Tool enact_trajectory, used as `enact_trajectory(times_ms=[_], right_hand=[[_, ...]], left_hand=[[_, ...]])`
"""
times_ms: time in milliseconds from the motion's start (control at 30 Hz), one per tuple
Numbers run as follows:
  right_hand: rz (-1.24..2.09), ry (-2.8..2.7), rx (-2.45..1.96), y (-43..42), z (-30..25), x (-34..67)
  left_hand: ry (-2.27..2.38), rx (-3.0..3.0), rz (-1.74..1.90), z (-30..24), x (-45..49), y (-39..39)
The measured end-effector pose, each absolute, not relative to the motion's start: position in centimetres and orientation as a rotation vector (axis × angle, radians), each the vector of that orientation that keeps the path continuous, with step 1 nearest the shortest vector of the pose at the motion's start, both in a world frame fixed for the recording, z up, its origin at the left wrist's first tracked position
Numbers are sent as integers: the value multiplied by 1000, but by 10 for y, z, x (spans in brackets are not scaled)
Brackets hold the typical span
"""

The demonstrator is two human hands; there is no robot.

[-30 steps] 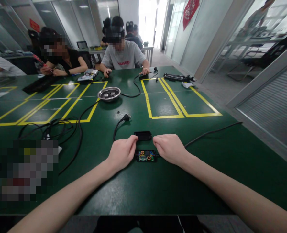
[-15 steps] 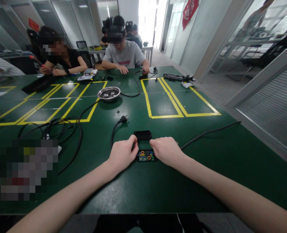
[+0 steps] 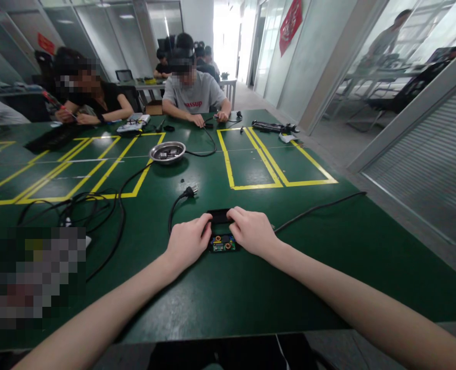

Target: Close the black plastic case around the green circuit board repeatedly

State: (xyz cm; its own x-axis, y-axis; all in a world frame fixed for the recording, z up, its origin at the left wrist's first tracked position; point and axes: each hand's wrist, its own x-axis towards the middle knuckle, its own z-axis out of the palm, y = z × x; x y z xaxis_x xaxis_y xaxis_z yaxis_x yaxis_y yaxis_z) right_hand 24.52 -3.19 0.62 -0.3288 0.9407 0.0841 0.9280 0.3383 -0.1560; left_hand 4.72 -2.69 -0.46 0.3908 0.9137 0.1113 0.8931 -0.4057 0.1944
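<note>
A small open black case (image 3: 222, 243) with a green circuit board and orange coils lies on the green table (image 3: 251, 293) between my hands. Just beyond it lies its flat black cover (image 3: 219, 216). My left hand (image 3: 186, 242) is curled, its fingertips on the cover's left end. My right hand (image 3: 252, 232) is curled too, with its fingers over the cover's right end. Both hands flank the open case and hide its ends.
A black cord with a plug (image 3: 189, 192) curls behind the cover. Another cable (image 3: 320, 207) runs right. A metal bowl (image 3: 167, 152) holds small parts. Tangled cables (image 3: 77, 208) lie left. Yellow tape (image 3: 231, 169) marks boxes. People (image 3: 192, 95) sit across.
Both hands moved forward from the sides of the open case onto the black cover, closing in on its two ends. The view shifted slightly; the person opposite moved their hands.
</note>
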Motion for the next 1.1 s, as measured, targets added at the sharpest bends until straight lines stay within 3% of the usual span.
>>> enact_trajectory(times_ms=[267,433,767,1100], right_hand=[[306,-2300,-1407,-20,-10,272],[256,-2321,-1190,-21,-11,279],[312,-2426,-1191,-24,-8,284],[829,-2086,-1164,-25,-13,284]], left_hand=[[1241,2716,374,-6,32,-22],[1103,2790,441,-9,23,-23],[949,2833,578,-12,21,-20],[1025,2734,590,-11,22,-22]])
